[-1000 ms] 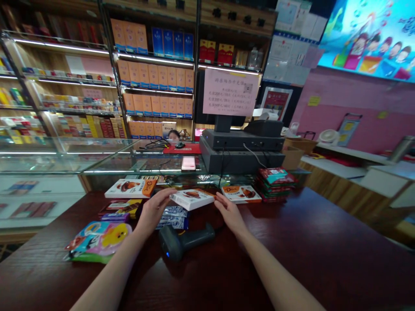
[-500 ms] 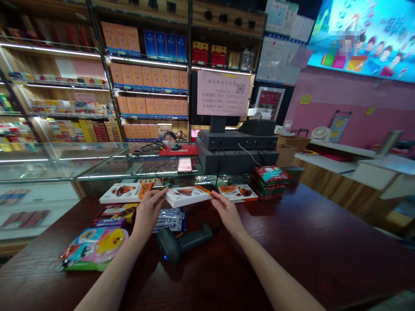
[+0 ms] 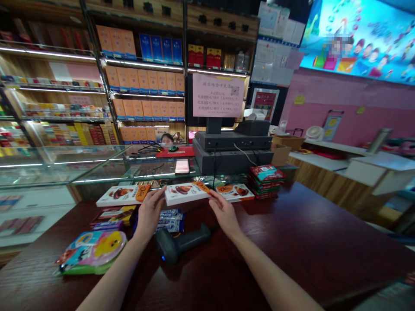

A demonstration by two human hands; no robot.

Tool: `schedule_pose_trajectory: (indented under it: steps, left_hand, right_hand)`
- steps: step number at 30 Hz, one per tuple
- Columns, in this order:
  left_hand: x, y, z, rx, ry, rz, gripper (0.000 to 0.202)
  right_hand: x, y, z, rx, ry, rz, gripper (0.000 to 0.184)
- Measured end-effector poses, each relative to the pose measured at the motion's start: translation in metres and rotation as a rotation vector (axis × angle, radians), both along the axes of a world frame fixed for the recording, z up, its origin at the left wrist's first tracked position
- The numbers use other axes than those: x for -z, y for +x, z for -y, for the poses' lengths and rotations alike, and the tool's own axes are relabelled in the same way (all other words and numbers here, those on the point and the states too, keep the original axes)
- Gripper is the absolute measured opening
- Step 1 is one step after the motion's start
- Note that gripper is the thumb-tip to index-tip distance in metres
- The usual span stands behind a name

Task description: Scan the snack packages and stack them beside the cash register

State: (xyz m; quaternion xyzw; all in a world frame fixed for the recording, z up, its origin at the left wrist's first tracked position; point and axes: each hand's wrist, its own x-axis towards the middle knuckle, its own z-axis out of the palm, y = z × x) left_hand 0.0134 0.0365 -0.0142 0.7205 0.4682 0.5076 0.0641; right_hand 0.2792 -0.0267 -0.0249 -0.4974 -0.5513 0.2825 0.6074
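Both hands hold a flat white and orange chocolate box (image 3: 186,193) just above the dark wooden counter (image 3: 292,242). My left hand (image 3: 149,213) grips its left end with the fingers, and my right hand (image 3: 223,212) grips its right end. A matching box (image 3: 123,195) lies to the left and another matching box (image 3: 234,192) to the right. A grey barcode scanner (image 3: 180,242) lies on the counter just below my hands. Blue wrapped bars (image 3: 171,219) lie between my hands.
A colourful cartoon snack bag (image 3: 90,252) lies at the left front, dark candy packs (image 3: 112,214) behind it. A stack of red and teal packs (image 3: 266,179) stands at the right. Behind are a glass showcase (image 3: 97,168), a cash register (image 3: 231,149) and stocked shelves (image 3: 145,86).
The box has been carried slightly farther from me and turned more square to the counter edge. Both hands keep their hold on its ends.
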Motion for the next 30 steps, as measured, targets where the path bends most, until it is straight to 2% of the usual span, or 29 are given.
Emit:
schedule_pose_trajectory:
  steps: [6,11,16,22,26,30]
  left_hand:
    - [-0.001,0.006,0.001,0.106,-0.095,0.084,0.048]
    - [-0.013,0.01,0.007,0.229,-0.227,0.12,0.053]
    - [-0.024,0.018,0.007,0.278,-0.18,-0.011,0.072]
    - [-0.023,0.036,-0.01,0.339,-0.099,-0.119,0.068]
    - [-0.02,0.06,-0.02,0.366,-0.064,-0.186,0.068]
    - [-0.02,0.087,-0.024,0.34,-0.071,-0.255,0.06]
  right_hand:
    - [-0.001,0.001,0.001,0.049,0.063,0.035,0.049]
    - [-0.003,0.011,0.0,0.072,0.06,0.032,0.051]
    - [-0.011,0.025,0.006,0.074,0.035,0.117,0.052]
    - [-0.013,0.05,0.013,0.17,0.038,0.268,0.05]
    - [-0.009,0.065,0.016,0.23,0.042,0.29,0.051]
    - [-0.004,0.081,0.019,0.285,0.035,0.301,0.052]
